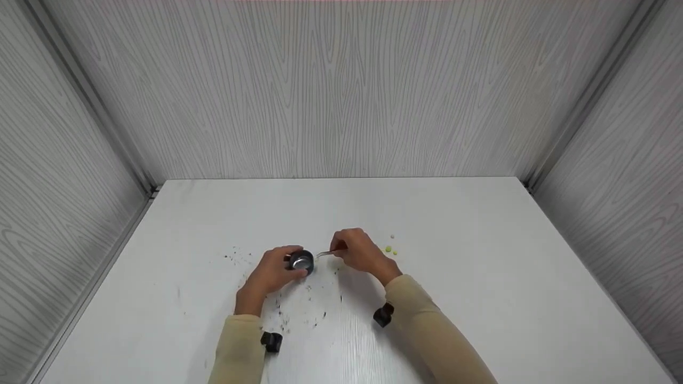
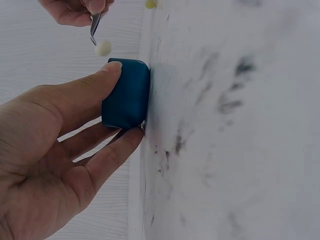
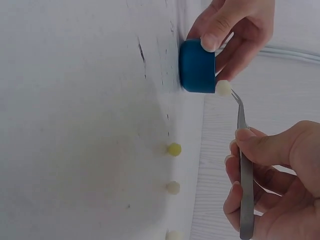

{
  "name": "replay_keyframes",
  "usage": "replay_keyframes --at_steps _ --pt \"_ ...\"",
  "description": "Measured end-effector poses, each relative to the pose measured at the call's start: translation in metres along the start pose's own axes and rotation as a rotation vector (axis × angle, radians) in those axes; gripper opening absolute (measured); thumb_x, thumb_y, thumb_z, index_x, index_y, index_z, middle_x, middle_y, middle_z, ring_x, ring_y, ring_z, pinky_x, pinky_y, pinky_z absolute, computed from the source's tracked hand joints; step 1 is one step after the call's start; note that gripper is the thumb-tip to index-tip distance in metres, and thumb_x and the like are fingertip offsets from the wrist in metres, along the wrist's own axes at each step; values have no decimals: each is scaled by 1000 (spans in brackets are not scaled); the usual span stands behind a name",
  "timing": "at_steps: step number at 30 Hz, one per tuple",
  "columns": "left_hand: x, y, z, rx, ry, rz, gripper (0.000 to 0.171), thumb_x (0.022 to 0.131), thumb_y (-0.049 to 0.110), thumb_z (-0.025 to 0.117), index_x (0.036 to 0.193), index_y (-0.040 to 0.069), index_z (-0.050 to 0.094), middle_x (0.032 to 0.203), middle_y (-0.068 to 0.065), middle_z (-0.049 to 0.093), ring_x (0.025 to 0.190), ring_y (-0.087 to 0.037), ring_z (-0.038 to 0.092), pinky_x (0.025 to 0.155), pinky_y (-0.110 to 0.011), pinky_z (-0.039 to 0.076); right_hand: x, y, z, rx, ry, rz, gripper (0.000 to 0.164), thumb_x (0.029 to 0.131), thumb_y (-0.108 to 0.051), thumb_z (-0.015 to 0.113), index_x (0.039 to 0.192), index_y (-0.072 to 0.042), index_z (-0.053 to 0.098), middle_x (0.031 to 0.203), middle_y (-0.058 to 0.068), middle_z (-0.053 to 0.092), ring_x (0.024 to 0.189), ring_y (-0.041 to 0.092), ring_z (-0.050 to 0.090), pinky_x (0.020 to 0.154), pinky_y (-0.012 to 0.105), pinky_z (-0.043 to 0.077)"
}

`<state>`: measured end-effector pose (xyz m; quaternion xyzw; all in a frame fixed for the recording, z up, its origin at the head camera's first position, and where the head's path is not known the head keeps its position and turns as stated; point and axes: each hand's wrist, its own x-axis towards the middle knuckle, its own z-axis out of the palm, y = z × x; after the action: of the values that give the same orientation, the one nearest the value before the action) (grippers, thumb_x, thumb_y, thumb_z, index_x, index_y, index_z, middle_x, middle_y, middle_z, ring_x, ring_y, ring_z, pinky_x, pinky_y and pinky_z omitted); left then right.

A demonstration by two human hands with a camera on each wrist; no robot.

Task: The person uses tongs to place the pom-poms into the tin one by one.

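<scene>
My left hand (image 1: 271, 272) holds a small blue cup (image 1: 302, 261) by its sides, thumb and fingers around it. Its base rests on the white table, and its dark, shiny inside shows in the head view. To the right of it, my right hand (image 1: 358, 249) pinches metal tweezers (image 3: 246, 185) with bent tips. A small whitish bead (image 3: 223, 88) sits at those tips, close by the cup's rim (image 3: 215, 70); in the left wrist view the same bead (image 2: 103, 48) appears just above the opening.
A yellow-green bead (image 1: 388, 249), a smaller yellow bead (image 1: 395, 253) and a pale bead (image 1: 392, 236) lie on the table right of my right hand. Dark smudges (image 1: 283, 320) mark the white tabletop (image 1: 480, 266). Grey wood-grain panels (image 1: 331, 90) enclose the back and sides.
</scene>
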<state>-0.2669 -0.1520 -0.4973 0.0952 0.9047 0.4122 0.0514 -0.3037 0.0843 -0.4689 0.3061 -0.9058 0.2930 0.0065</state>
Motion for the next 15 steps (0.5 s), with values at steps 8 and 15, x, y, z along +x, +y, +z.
replay_keyframes --at_steps 8,15 --pt "0 0 -1 9 -6 -14 58 92 14 78 145 3 57 146 -23 58 134 -41 59 114 -54 46 9 -9 5 -6 -10 10 9 96 1 69 99 -3 76 98 12 75 89 20 70 82 36 61" --pt "1 3 -1 1 -14 -22 58 92 12 79 145 4 57 146 -21 60 134 -40 59 115 -54 46 14 -13 10 -11 -33 36 11 97 1 68 103 -2 76 100 11 75 89 20 68 86 36 61"
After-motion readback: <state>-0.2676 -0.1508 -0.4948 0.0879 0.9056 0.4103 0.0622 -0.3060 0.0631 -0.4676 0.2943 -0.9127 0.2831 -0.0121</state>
